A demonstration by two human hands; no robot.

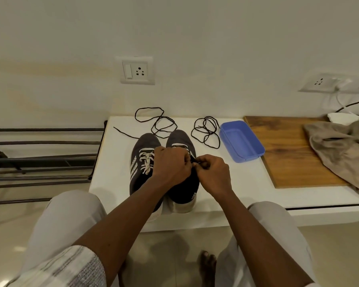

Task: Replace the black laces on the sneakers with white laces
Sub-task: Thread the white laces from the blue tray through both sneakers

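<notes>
Two dark grey sneakers stand side by side on a white table [226, 183], toes pointing away from me. The left sneaker [142, 162] carries a white lace [146, 163] threaded over its tongue. The right sneaker [179, 141] shows one white lace bar near its toe; my hands cover the rest of its eyelets. My left hand [171, 163] and my right hand [212, 172] meet over that shoe, fingers curled, pinching a thin lace end between them. Two loose black laces lie coiled behind the shoes, one [160, 123] at the left, the other [206, 130] at the right.
A blue plastic tub [241, 140] sits right of the laces, beside a wooden board [288, 152] with a beige cloth [344, 148] on it. A metal rack [42, 160] stands to the left. Wall sockets [137, 70] and cables are behind. My knees and a bare foot are below.
</notes>
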